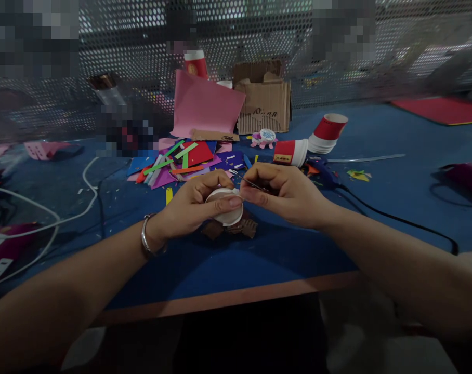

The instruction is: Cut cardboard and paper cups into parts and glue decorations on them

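Note:
My left hand (199, 202) grips a round white paper disc (233, 215), thumb laid across its face and fingers behind. It looks like the cut-off bottom of a paper cup, though I cannot be sure. Close against its right edge, my right hand (277, 192) pinches a thin dark metal tool (253, 184) that resembles tweezers or slim scissors; the fingers hide most of it. Brown cardboard scraps (248, 228) lie on the table just below the disc.
Behind my hands spreads a pile of coloured paper strips (189, 156). Red and white paper cups (290, 152), a cardboard box (264, 106) and a pink sheet (205, 104) stand farther back. A black cable (395, 218) runs right, white cables (44, 228) left.

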The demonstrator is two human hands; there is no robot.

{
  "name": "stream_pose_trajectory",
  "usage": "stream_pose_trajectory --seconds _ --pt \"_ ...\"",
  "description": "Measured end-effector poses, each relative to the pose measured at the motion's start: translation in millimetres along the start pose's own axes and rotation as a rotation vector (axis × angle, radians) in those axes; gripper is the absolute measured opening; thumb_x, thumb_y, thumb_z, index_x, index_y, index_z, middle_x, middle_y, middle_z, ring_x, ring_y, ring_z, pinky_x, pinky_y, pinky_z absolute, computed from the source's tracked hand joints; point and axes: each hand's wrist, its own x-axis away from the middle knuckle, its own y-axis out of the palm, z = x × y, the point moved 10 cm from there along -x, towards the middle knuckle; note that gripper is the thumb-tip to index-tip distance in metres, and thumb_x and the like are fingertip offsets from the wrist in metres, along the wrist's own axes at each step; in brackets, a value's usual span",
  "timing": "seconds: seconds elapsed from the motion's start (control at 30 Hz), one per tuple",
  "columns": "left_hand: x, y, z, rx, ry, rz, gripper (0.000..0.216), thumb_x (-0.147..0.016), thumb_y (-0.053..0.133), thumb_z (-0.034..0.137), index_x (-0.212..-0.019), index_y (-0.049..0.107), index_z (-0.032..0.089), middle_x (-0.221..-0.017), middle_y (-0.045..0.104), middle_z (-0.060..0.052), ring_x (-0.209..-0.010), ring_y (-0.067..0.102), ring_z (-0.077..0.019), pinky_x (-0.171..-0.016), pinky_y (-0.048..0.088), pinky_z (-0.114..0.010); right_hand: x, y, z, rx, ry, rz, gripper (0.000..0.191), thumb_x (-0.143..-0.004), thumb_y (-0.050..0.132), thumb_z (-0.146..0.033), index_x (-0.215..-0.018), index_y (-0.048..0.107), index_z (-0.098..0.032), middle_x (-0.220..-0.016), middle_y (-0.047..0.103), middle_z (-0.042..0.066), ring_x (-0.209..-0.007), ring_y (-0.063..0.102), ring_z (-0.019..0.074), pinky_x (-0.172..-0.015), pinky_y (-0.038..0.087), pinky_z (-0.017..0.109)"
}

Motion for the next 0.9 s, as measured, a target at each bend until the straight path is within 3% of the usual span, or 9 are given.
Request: stream_pose_trajectory --seconds 0.2,0.33,0.6,0.9 --pt "1 -20 18 -0.196 0.198 0.187 0.032 -0.088 0.082 0.046 -0.085 0.063 0.02 -0.072 0.063 0.002 -0.057 0.054 -0.0091 -0.052 0.043 -0.021 5 -7 5 0.084 0.026 0.09 0.044 -0.096 0.069 -0.059 -0.096 0.069 -0.015 -0.082 0.063 0.002 -0.074 0.054 0.0133 -0.065 0.04 0.026" --pt "7 -20 34 -0.363 0.356 0.227 0.029 -0.089 0.08 0.046 -0.084 0.066 0.021 -0.076 0.063 0.0 -0.063 0.055 -0.0116 -0.056 0.046 -0.024 6 -4 6 0.153 0.029 0.076 0.045 -0.097 0.067 -0.06 -0.099 0.07 -0.015 -0.081 0.062 0.001 -0.07 0.054 0.0119 -0.062 0.039 0.025" --pt "15 -14 42 -0.469 0.51 0.195 0.015 -0.093 0.076 0.033 -0.095 0.07 0.02 -0.085 0.071 -0.003 -0.072 0.062 -0.0123 -0.063 0.049 -0.025 9 -1 1 0.209 -0.023 0.055 0.044 -0.094 0.072 -0.059 -0.097 0.069 -0.015 -0.077 0.059 -0.001 -0.063 0.051 0.0093 -0.057 0.038 0.024" --pt "18 -10 41 -0.534 0.576 0.164 0.012 -0.092 0.077 0.027 -0.102 0.076 0.021 -0.099 0.08 -0.006 -0.089 0.074 -0.017 -0.079 0.058 -0.03 10 1 -10 0.319 -0.108 0.061 0.044 -0.097 0.068 -0.058 -0.094 0.068 -0.014 -0.07 0.055 -0.004 -0.056 0.046 0.0069 -0.053 0.035 0.024"
